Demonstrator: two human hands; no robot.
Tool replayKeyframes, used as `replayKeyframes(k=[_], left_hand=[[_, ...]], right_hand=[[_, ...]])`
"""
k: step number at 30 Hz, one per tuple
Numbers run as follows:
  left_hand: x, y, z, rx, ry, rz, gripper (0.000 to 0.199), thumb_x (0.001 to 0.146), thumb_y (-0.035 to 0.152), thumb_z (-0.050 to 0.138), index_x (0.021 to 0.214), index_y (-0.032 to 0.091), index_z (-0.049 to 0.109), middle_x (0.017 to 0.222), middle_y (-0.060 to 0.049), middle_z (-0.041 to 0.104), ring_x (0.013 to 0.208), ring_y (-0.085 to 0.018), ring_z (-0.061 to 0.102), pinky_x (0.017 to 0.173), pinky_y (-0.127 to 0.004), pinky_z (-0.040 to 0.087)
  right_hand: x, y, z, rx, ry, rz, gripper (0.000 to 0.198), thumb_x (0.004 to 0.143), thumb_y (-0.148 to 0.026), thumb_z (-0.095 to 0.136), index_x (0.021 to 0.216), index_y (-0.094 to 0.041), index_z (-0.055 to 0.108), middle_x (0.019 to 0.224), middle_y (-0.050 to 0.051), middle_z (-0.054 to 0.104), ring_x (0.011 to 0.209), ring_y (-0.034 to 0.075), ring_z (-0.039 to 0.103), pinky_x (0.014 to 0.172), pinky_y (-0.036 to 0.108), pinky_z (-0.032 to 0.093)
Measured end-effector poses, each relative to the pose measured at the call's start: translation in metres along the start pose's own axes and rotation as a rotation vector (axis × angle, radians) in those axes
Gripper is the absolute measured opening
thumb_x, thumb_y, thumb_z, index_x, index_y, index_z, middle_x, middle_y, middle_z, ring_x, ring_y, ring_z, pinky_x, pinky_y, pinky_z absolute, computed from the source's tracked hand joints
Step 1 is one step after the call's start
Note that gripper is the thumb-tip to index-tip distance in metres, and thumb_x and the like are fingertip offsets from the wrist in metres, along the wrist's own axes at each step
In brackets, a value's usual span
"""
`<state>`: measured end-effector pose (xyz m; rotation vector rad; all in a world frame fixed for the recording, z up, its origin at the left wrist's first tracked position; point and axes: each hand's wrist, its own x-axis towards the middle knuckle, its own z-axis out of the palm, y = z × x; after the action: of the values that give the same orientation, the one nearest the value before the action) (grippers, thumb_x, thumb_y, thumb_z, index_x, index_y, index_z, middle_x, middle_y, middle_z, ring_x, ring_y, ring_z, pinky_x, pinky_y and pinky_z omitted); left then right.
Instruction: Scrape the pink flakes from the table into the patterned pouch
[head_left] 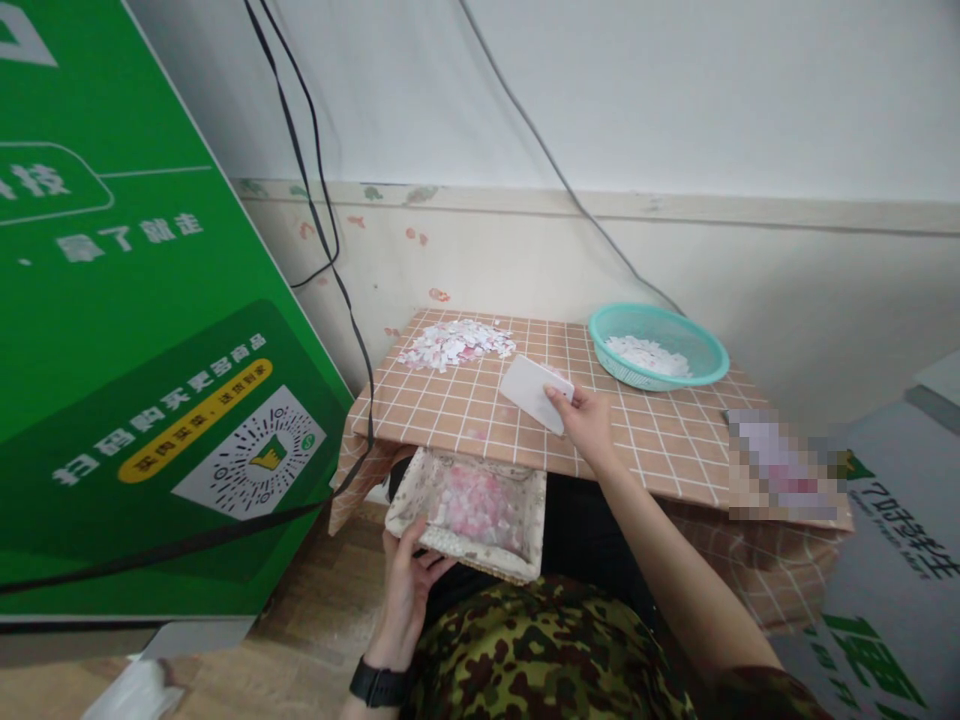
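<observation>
My left hand grips the near rim of a cloth-lined basket, tipped a little at the table's front edge above my lap. Inside it lie pink and white small pieces. Between the thumb and fingers of my right hand is a flat white card, held just over the checked tablecloth. A heap of small white pieces, some tinged pink, lies on the cloth beyond the card to the left.
A turquoise plastic basket with white pieces stands at the back right of the table. A blurred-out item lies near the right edge. A large green panel rises at left, with black cables hanging beside it.
</observation>
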<state>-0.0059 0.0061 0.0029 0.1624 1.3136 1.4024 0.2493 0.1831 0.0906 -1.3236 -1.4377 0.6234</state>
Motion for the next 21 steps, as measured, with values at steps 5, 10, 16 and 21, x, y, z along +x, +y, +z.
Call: replayKeyframes(k=[5,10,16,21], left_hand=[[0.001,-0.001,0.0,-0.003,-0.005,0.016,0.049,0.084,0.032,0.07,0.124,0.029,0.042,0.107,-0.008,0.065,0.076,-0.022,0.073,0.078,-0.053,0.061],[0.0,0.003,0.001,0.009,-0.003,0.014,0.047,0.085,0.031,0.07,0.122,0.028,0.042,0.108,-0.008,0.065,0.076,-0.023,0.073,0.077,-0.053,0.062],[0.006,0.006,-0.001,0.024,-0.015,0.024,0.05,0.084,0.035,0.07,0.125,0.028,0.043,0.11,-0.01,0.066,0.077,-0.024,0.074,0.076,-0.054,0.062],[0.005,0.01,0.001,0.043,-0.005,0.033,0.052,0.085,0.034,0.069,0.129,0.031,0.041,0.113,-0.009,0.065,0.074,-0.023,0.074,0.074,-0.052,0.062]], right_hand=[[-0.01,0.012,0.002,-0.05,0.035,0.058,0.049,0.081,-0.063,0.065,0.074,-0.015,0.074,0.059,0.006,0.065,0.057,0.021,0.056,0.052,0.03,0.038],[-0.011,0.017,0.02,0.079,-0.071,0.084,0.051,0.079,-0.066,0.067,0.073,-0.016,0.071,0.064,0.006,0.067,0.058,0.019,0.055,0.05,0.028,0.038],[-0.007,0.003,0.027,0.127,-0.318,0.078,0.052,0.076,-0.067,0.071,0.072,-0.015,0.071,0.064,0.005,0.066,0.056,0.016,0.053,0.049,0.027,0.037],[-0.007,-0.012,0.025,0.218,-0.538,0.107,0.05,0.074,-0.065,0.076,0.076,-0.014,0.075,0.07,0.006,0.069,0.06,0.017,0.057,0.053,0.028,0.043]])
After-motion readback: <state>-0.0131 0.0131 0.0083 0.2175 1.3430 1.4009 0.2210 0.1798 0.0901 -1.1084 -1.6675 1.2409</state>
